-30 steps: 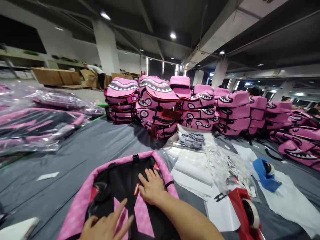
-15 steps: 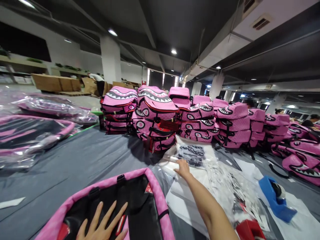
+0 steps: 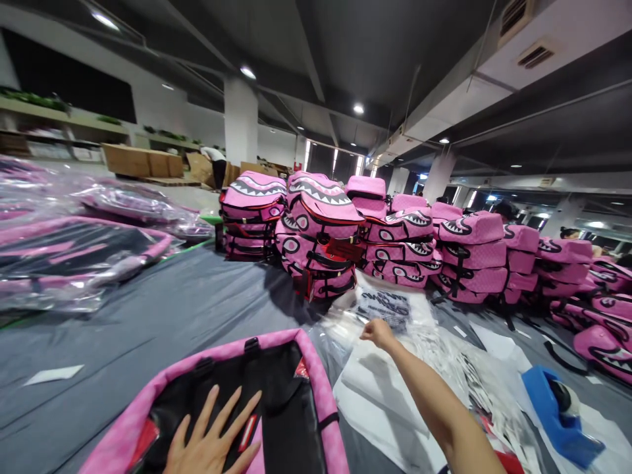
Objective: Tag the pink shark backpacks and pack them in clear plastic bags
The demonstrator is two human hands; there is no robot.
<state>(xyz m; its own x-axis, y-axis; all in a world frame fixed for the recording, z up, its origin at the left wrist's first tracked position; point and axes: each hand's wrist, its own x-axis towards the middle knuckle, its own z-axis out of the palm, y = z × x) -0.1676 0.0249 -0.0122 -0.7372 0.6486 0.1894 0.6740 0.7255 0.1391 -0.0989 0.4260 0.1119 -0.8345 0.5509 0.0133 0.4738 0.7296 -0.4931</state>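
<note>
My left hand (image 3: 212,431) lies flat, fingers spread, on the black back panel of a pink backpack (image 3: 296,388) in front of me. A red-and-white label (image 3: 248,432) shows beside its fingers. To the right, my right hand (image 3: 379,334) is stretched out over a pile of clear plastic bags with dark printing (image 3: 388,306). Its fingers are closed at the near edge of the top plastic bag, though the fingertips are partly hidden. White sheets (image 3: 375,388) lie under my right forearm.
Stacks of pink shark-mouth backpacks (image 3: 320,217) line the far side of the grey-covered table (image 3: 217,289). Plastic-wrapped backpacks (image 3: 74,257) lie at left. A blue tape dispenser (image 3: 557,415) stands at right. Cardboard boxes (image 3: 141,161) and a bending person (image 3: 215,161) are behind.
The view has swung slightly left, so things sit further right. My right hand has closed more and drawn slightly nearer along the bags. My left hand stays on the backpack.
</note>
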